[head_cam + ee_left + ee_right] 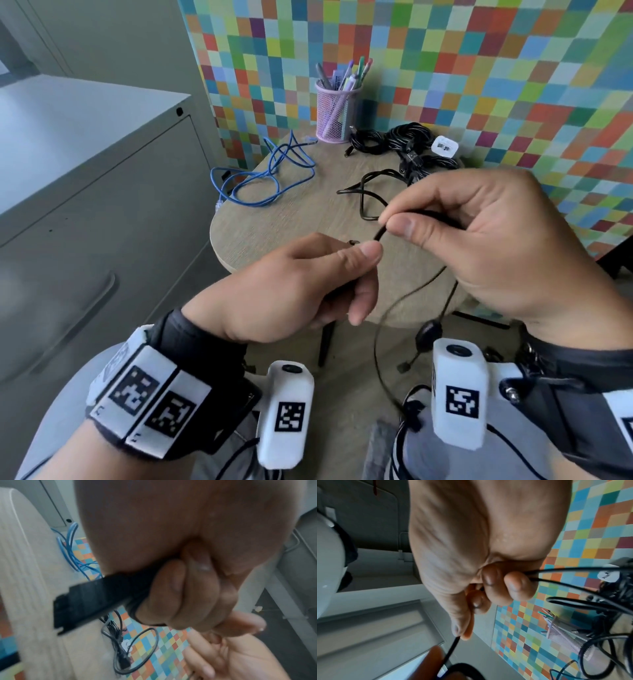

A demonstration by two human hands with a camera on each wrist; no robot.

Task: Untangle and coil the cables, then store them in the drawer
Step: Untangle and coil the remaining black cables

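Holding a thin black cable (378, 234) between both hands, we have it lifted above the near edge of the round table (308, 219). Our left hand (291, 291) has thumb and curled fingers (173, 588) closed round the cable near its connector end, and our right hand (486, 240) pinches it between thumb and forefinger, with more strands passing under the other curled fingers (517, 584). From the right hand the cable droops toward our lap at 6 o'clock, and another stretch runs back onto the table.

The risk we see is that this stretch joins the black tangle (404, 144) at 1 o'clock. Pulling hard could tighten a knot there, or drag the white plug (444, 147) and the mesh pen cup (335, 113) at 12 o'clock over the edge. The hanging loop could snag on the wrist cameras or kink under a tight coil. The blue cable (267, 174) at 10 o'clock lies loose, partly over the rim, and could slide off if bumped. The drawer cabinet (102, 205) at 9 o'clock looks closed, so we would need a free hand for it.
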